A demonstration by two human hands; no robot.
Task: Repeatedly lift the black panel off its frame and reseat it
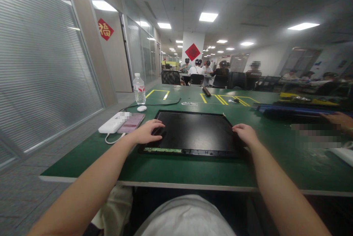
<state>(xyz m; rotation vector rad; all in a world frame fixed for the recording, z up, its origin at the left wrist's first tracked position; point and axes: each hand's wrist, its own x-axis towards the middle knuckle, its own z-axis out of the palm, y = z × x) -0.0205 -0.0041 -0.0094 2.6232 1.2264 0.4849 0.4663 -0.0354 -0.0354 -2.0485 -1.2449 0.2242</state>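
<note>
Mid-frame, the screen [197, 129] lies on the worktop [93, 160], green board [162, 150] exposed: unfinished, I'd say. Left hand [147, 132] spread over its left edge; right hand [246, 134] bunched at the right, pinching what, I can't tell.

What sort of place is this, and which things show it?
Probably an open-plan office used as a workroom: a glass partition, seated people beyond, and a green worktable bearing a black flat panel.

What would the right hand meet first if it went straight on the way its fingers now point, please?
The right hand would most likely meet the black panel; its fingertips are at the panel's right edge, perhaps touching it.
</note>
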